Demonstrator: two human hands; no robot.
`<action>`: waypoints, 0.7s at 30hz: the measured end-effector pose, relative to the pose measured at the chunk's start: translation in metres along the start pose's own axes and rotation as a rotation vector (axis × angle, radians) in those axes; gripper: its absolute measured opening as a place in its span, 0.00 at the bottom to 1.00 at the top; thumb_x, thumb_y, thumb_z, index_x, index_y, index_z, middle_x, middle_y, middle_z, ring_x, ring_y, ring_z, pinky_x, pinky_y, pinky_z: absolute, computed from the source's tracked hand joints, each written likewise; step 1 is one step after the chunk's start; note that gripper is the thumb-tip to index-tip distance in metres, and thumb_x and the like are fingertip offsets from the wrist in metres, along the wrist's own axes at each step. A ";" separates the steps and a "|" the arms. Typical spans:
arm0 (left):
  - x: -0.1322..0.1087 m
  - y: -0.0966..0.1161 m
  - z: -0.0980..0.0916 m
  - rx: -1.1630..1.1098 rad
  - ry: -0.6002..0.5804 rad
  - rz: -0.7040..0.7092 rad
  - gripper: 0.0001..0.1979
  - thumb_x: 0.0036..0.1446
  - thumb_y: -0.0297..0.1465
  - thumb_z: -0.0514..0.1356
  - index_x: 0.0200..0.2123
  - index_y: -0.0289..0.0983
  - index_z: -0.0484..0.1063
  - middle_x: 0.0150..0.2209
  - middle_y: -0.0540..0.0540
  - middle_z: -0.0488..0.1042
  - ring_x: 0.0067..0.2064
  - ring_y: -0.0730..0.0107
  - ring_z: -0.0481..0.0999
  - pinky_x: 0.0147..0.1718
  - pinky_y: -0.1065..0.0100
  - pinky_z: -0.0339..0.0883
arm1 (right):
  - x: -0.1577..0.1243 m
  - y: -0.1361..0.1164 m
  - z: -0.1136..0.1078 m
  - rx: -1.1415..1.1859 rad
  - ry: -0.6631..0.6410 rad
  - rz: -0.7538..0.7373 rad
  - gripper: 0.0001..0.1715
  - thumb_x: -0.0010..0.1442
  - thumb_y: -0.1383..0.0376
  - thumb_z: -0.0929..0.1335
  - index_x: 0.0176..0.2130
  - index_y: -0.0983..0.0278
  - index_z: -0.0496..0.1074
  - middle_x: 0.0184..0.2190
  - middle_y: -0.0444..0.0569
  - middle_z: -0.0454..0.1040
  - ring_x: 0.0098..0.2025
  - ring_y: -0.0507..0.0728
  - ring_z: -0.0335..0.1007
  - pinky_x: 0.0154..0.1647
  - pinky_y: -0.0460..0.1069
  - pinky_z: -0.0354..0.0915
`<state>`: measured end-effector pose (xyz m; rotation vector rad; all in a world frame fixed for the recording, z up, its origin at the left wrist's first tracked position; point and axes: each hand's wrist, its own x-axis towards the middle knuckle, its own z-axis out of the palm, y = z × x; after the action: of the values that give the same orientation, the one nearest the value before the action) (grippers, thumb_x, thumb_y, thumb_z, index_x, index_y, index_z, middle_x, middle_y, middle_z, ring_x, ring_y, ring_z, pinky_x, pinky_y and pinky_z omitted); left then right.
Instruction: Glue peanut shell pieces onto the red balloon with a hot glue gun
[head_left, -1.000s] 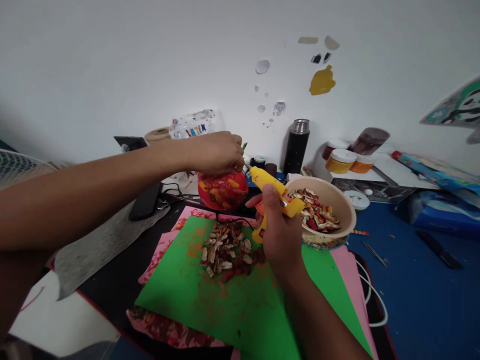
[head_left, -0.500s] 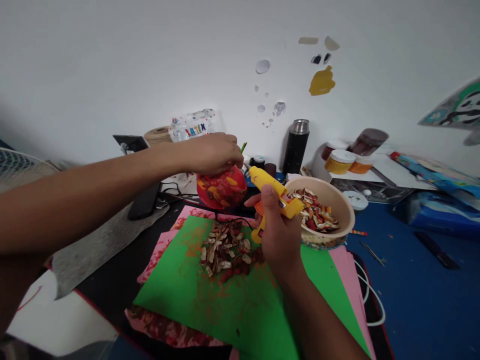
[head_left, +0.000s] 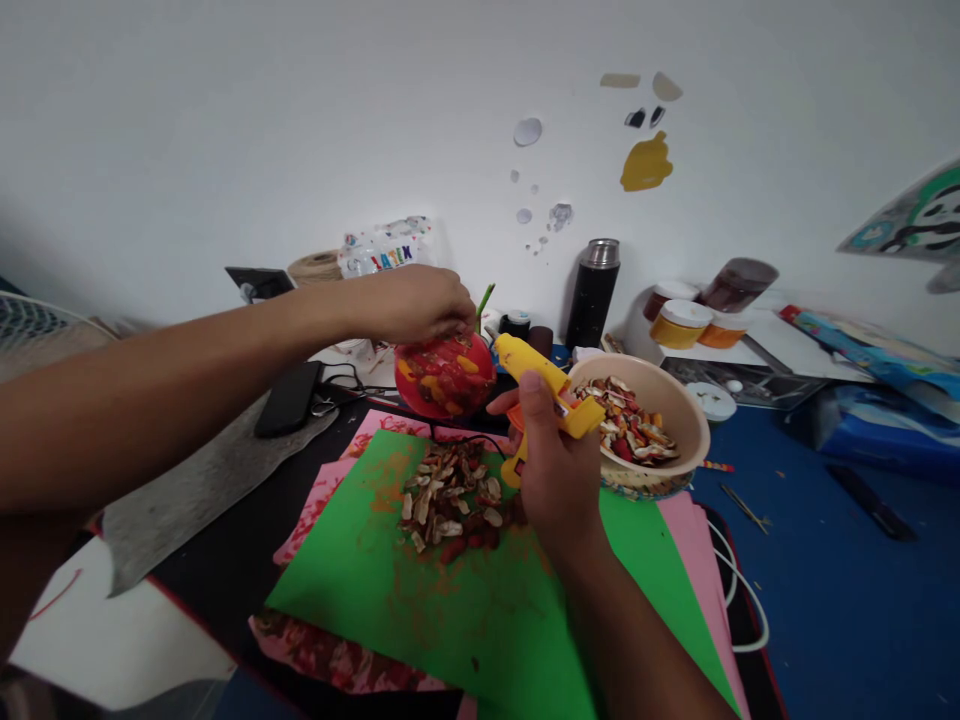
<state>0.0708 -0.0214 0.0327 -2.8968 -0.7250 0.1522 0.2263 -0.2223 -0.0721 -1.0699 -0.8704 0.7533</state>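
Note:
In the head view, my right hand grips a yellow hot glue gun, its nozzle end toward the upper left. A red ball with orange and dark red pieces stuck on it and a thin green stem stands to the left of the gun. Over its top bends my left hand, fingers curled together and touching it; whatever they pinch is hidden. In front lies a pile of peanut shells, some painted dark red, on a green sheet.
A beige bowl of painted shells stands on the right. Behind are a black thermos, paint jars and a latex balloon bag. A phone lies left. Cords run beside the pink sheets.
My left hand has shifted slightly left and down on the red ball, so more of the green stem shows. The glue gun has barely moved.

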 end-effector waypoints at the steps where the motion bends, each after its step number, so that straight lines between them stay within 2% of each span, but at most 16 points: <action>1: -0.001 0.000 0.000 -0.007 -0.001 0.006 0.16 0.71 0.32 0.59 0.50 0.45 0.88 0.44 0.44 0.86 0.48 0.54 0.82 0.49 0.59 0.69 | 0.000 0.000 0.000 -0.007 -0.003 0.002 0.29 0.68 0.43 0.74 0.27 0.62 0.82 0.19 0.40 0.65 0.22 0.51 0.58 0.24 0.48 0.58; 4: -0.002 -0.001 -0.001 -0.022 0.008 0.038 0.16 0.69 0.30 0.59 0.49 0.46 0.88 0.47 0.44 0.86 0.53 0.54 0.81 0.53 0.59 0.69 | -0.001 0.000 0.000 -0.026 -0.005 -0.006 0.32 0.69 0.41 0.72 0.27 0.62 0.82 0.19 0.39 0.64 0.21 0.50 0.54 0.24 0.48 0.57; 8: -0.004 0.000 -0.002 -0.049 0.044 0.022 0.17 0.70 0.32 0.58 0.52 0.46 0.86 0.49 0.44 0.85 0.55 0.54 0.81 0.55 0.58 0.70 | -0.001 0.001 0.001 -0.039 -0.005 -0.015 0.32 0.69 0.41 0.73 0.27 0.62 0.81 0.19 0.39 0.64 0.21 0.50 0.53 0.23 0.48 0.55; 11: -0.006 -0.001 -0.001 -0.024 0.057 -0.011 0.16 0.69 0.33 0.58 0.51 0.44 0.86 0.48 0.44 0.84 0.54 0.54 0.81 0.54 0.59 0.70 | -0.002 0.001 0.001 -0.039 0.001 -0.016 0.32 0.69 0.41 0.73 0.27 0.62 0.82 0.19 0.40 0.65 0.21 0.49 0.53 0.22 0.48 0.53; 14: -0.006 -0.003 0.001 -0.038 0.022 0.004 0.14 0.70 0.33 0.58 0.47 0.43 0.85 0.47 0.44 0.84 0.53 0.55 0.81 0.52 0.60 0.69 | -0.002 0.001 0.001 -0.037 0.010 -0.008 0.31 0.69 0.42 0.73 0.27 0.63 0.83 0.19 0.40 0.64 0.21 0.49 0.51 0.23 0.48 0.53; 21: -0.011 -0.004 -0.001 -0.078 0.027 -0.008 0.13 0.70 0.34 0.59 0.49 0.43 0.85 0.47 0.44 0.85 0.51 0.57 0.81 0.51 0.62 0.68 | -0.002 0.000 0.000 -0.051 -0.002 -0.022 0.31 0.68 0.42 0.73 0.27 0.62 0.82 0.21 0.42 0.69 0.23 0.51 0.58 0.25 0.49 0.58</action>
<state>0.0596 -0.0237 0.0354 -2.9630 -0.7542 0.0855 0.2255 -0.2238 -0.0720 -1.1037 -0.9054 0.7173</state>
